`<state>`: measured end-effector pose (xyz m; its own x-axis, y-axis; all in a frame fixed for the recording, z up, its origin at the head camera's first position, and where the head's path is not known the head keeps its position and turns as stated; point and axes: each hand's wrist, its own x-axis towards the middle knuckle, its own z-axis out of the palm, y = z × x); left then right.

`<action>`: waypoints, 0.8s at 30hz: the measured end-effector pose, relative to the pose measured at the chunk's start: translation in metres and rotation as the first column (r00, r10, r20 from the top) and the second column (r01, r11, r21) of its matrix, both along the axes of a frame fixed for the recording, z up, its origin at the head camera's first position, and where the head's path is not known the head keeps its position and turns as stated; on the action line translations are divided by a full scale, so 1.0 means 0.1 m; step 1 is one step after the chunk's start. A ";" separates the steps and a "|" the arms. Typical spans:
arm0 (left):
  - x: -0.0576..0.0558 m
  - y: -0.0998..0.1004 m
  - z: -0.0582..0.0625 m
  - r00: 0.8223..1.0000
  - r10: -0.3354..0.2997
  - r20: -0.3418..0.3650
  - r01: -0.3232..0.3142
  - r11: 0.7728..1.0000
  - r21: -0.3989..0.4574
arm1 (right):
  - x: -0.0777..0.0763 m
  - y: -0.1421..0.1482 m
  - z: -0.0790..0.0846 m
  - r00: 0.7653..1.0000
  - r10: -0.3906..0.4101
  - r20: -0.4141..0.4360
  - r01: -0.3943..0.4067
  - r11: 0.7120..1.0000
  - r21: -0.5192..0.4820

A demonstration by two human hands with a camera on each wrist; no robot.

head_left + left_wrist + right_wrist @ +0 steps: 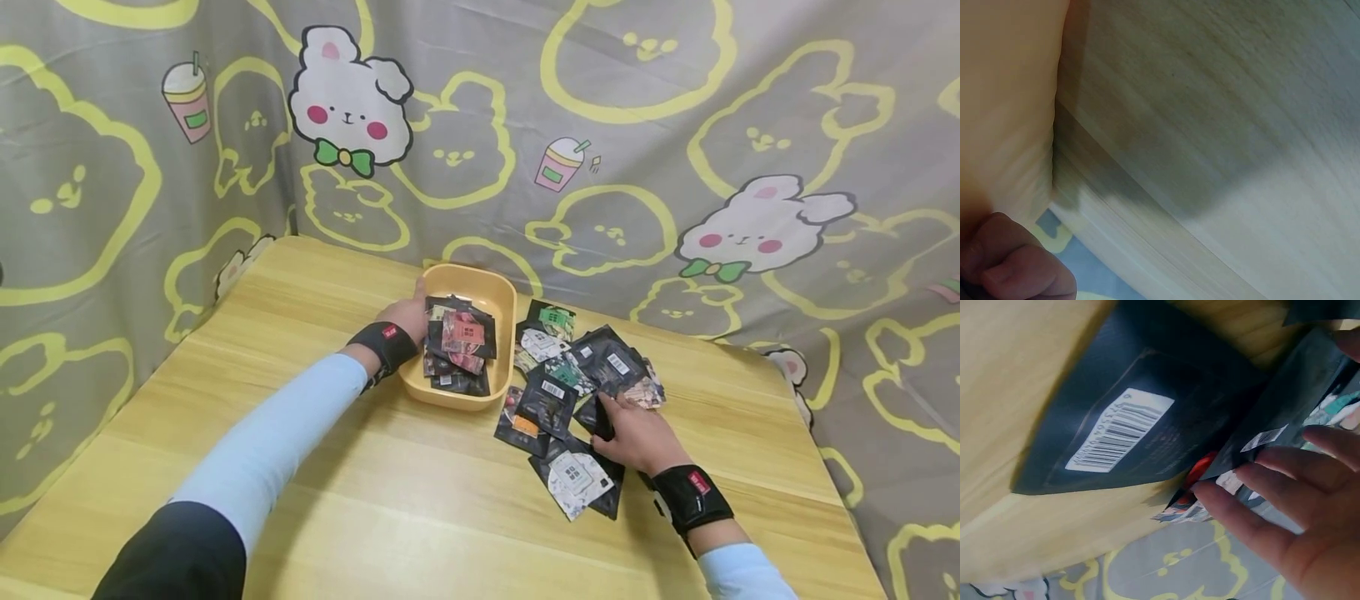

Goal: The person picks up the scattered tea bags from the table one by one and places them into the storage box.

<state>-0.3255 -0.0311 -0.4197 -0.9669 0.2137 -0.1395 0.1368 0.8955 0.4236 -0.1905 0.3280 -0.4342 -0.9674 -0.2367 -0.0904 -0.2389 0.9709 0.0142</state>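
A yellow plastic box (455,400) holds several black sachets with printed labels, a red-labelled sachet (462,332) on top. My left hand (405,318) grips the box's left side. Its curled fingers (1025,265) show beside the box's outer wall (1007,119) in the left wrist view. To the right of the box, my right hand (642,437) is over a loose heap of sachets. The fingers are spread and fairly straight, touching a black sachet (1279,403); the thumb is partly out of the right wrist view. Beside them lies a black sachet with a barcode (1147,419).
A white-patterned sachet (576,479) lies at the heap's near end, a green-labelled sachet (557,317) at its far end. The wooden table (360,508) ends at a grey curtain (480,50) with cartoon prints, behind and at both sides.
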 end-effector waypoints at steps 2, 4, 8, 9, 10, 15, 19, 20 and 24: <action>-0.03 0.00 -0.04 1.000 0.004 0.003 -0.004 1.000 0.000 | 0.00 -0.03 0.00 1.000 0.006 0.001 -0.006 1.000 -0.004; -0.04 0.00 -0.05 1.000 0.009 0.006 -0.009 1.000 -0.002 | 0.01 -0.04 -0.02 1.000 0.021 -0.020 -0.021 1.000 -0.006; -0.04 0.01 -0.05 1.000 0.016 0.006 -0.016 1.000 -0.005 | 0.03 -0.06 -0.10 0.995 0.040 -0.088 -0.041 0.999 -0.010; -0.04 0.01 -0.04 1.000 0.016 0.007 -0.016 1.000 -0.007 | 0.03 -0.07 -0.12 0.994 0.038 -0.098 -0.039 0.999 -0.007; -0.03 0.01 -0.03 1.000 0.017 0.013 -0.017 1.000 -0.005 | 0.04 -0.07 -0.14 0.994 0.033 -0.106 -0.033 0.999 -0.002; -0.02 0.01 0.00 1.000 0.004 0.023 -0.004 1.000 -0.021 | 0.07 -0.09 -0.17 0.981 0.047 -0.190 -0.035 0.997 0.062; -0.02 0.01 0.00 1.000 -0.002 0.019 0.003 0.999 -0.034 | 0.13 -0.13 -0.07 0.943 0.083 -0.322 -0.054 0.994 0.100; -0.02 0.01 -0.01 1.000 -0.005 0.018 0.005 0.999 -0.032 | 0.14 -0.14 -0.03 0.930 0.088 -0.356 -0.057 0.994 0.097; 0.00 -0.01 0.01 1.000 -0.002 0.009 0.002 1.000 -0.013 | 0.16 -0.26 0.17 0.879 0.105 -0.465 -0.079 0.994 0.075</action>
<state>-0.3259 -0.0319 -0.4189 -0.9651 0.2141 -0.1507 0.1352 0.9004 0.4135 -0.1743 0.3024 -0.4172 -0.8741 -0.3342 0.3526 -0.2799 0.9396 0.1967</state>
